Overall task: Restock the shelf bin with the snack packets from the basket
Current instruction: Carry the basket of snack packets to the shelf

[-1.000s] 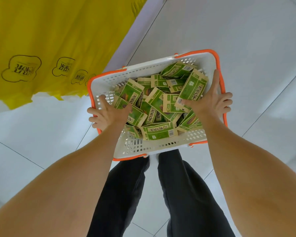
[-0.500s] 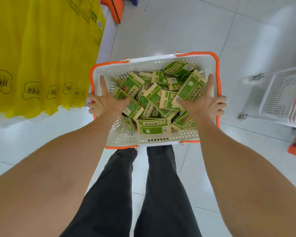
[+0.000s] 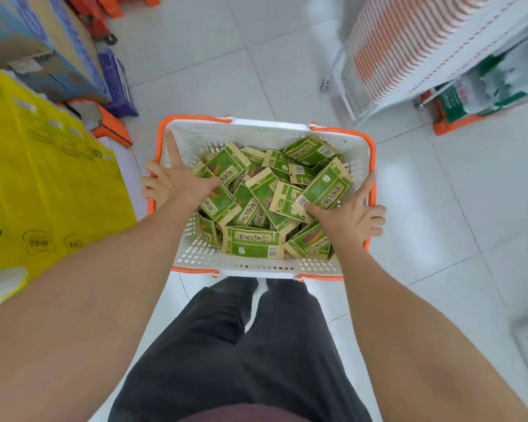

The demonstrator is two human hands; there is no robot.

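Observation:
I carry a white basket with an orange rim (image 3: pixel 265 133) in front of my legs, above the white tiled floor. It is full of several green and tan snack packets (image 3: pixel 264 190). My left hand (image 3: pixel 173 182) grips the basket's left rim, thumb inside along the wall, fingers curled over the outside. My right hand (image 3: pixel 352 217) grips the right rim the same way, its thumb lying across one packet. No shelf bin is recognisable in the view.
Yellow printed bags (image 3: pixel 43 184) hang at the left, with cardboard boxes (image 3: pixel 40 50), a purple crate (image 3: pixel 116 83) and an orange item (image 3: pixel 110 123) behind them. A white shelf rack (image 3: pixel 409 56) with striped goods stands at the upper right. Open tiled floor (image 3: pixel 226 56) lies ahead.
The view has swung to the right with the basket held the same way. The yellow bags slid left, and the boxes, crate and the white rack came into view.

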